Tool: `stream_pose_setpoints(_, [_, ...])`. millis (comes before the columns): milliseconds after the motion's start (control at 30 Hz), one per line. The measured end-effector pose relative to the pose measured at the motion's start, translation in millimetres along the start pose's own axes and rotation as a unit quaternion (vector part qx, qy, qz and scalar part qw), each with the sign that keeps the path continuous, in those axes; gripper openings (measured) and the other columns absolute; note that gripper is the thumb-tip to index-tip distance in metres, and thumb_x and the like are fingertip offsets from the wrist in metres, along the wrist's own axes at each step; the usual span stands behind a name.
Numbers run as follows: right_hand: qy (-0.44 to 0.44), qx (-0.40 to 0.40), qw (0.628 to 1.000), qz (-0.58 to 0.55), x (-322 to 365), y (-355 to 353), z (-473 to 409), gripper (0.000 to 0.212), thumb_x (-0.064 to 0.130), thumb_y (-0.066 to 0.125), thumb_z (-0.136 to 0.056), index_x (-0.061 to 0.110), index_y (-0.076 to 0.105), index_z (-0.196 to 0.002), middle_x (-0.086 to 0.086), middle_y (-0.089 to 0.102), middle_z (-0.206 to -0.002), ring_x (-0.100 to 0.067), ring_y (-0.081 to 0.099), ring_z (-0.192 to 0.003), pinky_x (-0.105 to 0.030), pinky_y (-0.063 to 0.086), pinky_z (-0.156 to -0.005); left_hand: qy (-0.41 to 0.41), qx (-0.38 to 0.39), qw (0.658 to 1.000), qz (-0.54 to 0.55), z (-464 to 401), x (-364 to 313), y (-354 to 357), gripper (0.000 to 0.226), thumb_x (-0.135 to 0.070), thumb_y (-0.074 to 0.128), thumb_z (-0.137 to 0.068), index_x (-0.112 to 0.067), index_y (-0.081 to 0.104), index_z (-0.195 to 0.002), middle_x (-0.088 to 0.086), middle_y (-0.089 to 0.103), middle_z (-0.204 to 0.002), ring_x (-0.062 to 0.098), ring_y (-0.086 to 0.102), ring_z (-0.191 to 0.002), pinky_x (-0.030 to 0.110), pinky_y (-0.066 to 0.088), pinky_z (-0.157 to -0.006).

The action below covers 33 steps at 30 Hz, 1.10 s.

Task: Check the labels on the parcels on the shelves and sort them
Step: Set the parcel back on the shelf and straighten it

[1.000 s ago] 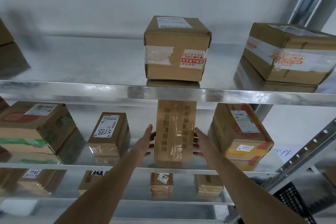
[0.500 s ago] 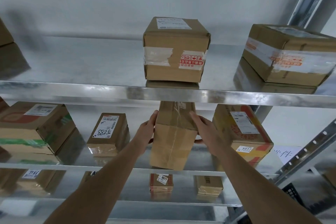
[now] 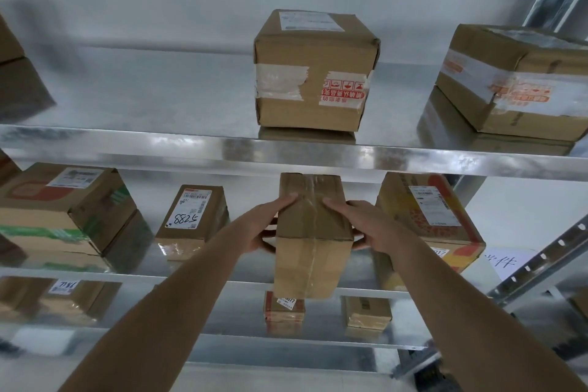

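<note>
Below the upper steel shelf (image 3: 286, 153), a tall taped brown cardboard parcel (image 3: 313, 239) is gripped at both sides by left hand (image 3: 265, 226) and right hand (image 3: 372, 226), fingers curled round it; seemingly light and stiff, though its tape looks slippery.

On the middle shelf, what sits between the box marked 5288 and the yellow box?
In the head view, the plain taped box, gripped on either side by the left hand and right hand, between the 5288 box and the yellow box.
</note>
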State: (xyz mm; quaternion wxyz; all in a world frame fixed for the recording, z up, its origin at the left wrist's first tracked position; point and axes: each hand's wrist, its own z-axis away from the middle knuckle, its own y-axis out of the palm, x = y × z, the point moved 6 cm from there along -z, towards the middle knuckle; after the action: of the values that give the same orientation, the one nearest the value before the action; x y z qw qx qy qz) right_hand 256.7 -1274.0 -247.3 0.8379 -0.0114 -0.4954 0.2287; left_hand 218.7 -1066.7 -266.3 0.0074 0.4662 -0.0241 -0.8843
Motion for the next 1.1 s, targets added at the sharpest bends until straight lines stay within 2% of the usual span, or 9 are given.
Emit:
stream_pose_setpoints(133, [0.043,0.043,0.998,-0.009,-2,10,-1,0.057,0.062,0.078,-0.076,0.021,0.062,-0.112,-0.008,0.067,-0.118,-0.032,0.066,-0.106,-0.059,0.057,-0.09,-0.03,0.013,0.999,-0.025,-4,-4,1,0.065,-0.06,0.077,-0.078,-0.016,0.064,-0.125,0.013,0.065,-0.123,0.032,0.064,-0.11,0.057,0.052,-0.1])
stream_pose_setpoints(233, [0.053,0.044,0.998,-0.004,-2,10,-3,0.061,0.06,0.08,-0.075,0.018,0.062,-0.114,-0.009,0.067,-0.118,-0.034,0.067,-0.105,-0.061,0.056,-0.09,-0.038,0.027,0.998,-0.035,-7,-6,1,0.062,-0.056,0.079,-0.079,-0.017,0.064,-0.124,0.013,0.064,-0.127,0.035,0.063,-0.114,0.058,0.053,-0.098])
stream_pose_setpoints(400, [0.051,0.054,0.997,0.001,0,9,-5,0.046,0.055,0.078,-0.081,0.019,0.063,-0.105,-0.008,0.069,-0.113,-0.032,0.069,-0.101,-0.06,0.057,-0.089,-0.045,0.027,0.998,-0.042,-12,-6,-2,0.065,-0.05,0.083,-0.076,-0.014,0.063,-0.126,0.015,0.064,-0.124,0.033,0.065,-0.105,0.056,0.056,-0.095])
stream_pose_setpoints(500, [0.045,0.054,0.998,-0.004,0,9,-4,0.04,0.052,0.077,-0.083,0.02,0.062,-0.103,-0.007,0.069,-0.112,-0.03,0.068,-0.101,-0.06,0.057,-0.091,-0.045,0.025,0.998,-0.043,-13,-8,-2,0.063,-0.046,0.083,-0.077,-0.013,0.063,-0.127,0.015,0.064,-0.124,0.034,0.065,-0.107,0.056,0.057,-0.094])
stream_pose_setpoints(667, [0.042,0.053,0.998,-0.001,0,9,-7,0.049,0.05,0.078,-0.084,0.017,0.063,-0.117,-0.008,0.07,-0.115,-0.031,0.069,-0.104,-0.06,0.056,-0.091,-0.041,0.014,0.998,-0.047,-14,-9,-1,0.057,-0.042,0.082,-0.081,-0.012,0.063,-0.125,0.014,0.065,-0.122,0.034,0.066,-0.107,0.055,0.056,-0.096])
stream_pose_setpoints(867, [0.041,0.052,0.998,-0.001,-1,9,-9,0.055,0.048,0.078,-0.084,0.016,0.061,-0.124,-0.009,0.069,-0.118,-0.032,0.068,-0.106,-0.061,0.055,-0.093,-0.037,0.007,0.998,-0.045,-13,-9,0,0.051,-0.039,0.081,-0.083,-0.012,0.064,-0.123,0.014,0.066,-0.122,0.034,0.066,-0.109,0.056,0.055,-0.098])
stream_pose_setpoints(967, [0.039,0.053,0.998,-0.004,0,10,-8,0.05,0.047,0.078,-0.084,0.016,0.061,-0.121,-0.009,0.069,-0.116,-0.032,0.068,-0.106,-0.061,0.055,-0.094,-0.037,0.008,0.998,-0.044,-12,-8,0,0.044,-0.037,0.079,-0.085,-0.012,0.064,-0.118,0.014,0.066,-0.121,0.034,0.067,-0.107,0.055,0.055,-0.098])
stream_pose_setpoints(1100, [0.039,0.05,0.998,0.0,1,10,-7,0.055,0.047,0.078,-0.084,0.016,0.06,-0.125,-0.009,0.069,-0.116,-0.031,0.068,-0.106,-0.061,0.055,-0.094,-0.034,0.011,0.998,-0.045,-12,-8,0,0.045,-0.038,0.079,-0.085,-0.012,0.064,-0.119,0.014,0.066,-0.12,0.034,0.067,-0.107,0.055,0.055,-0.098])
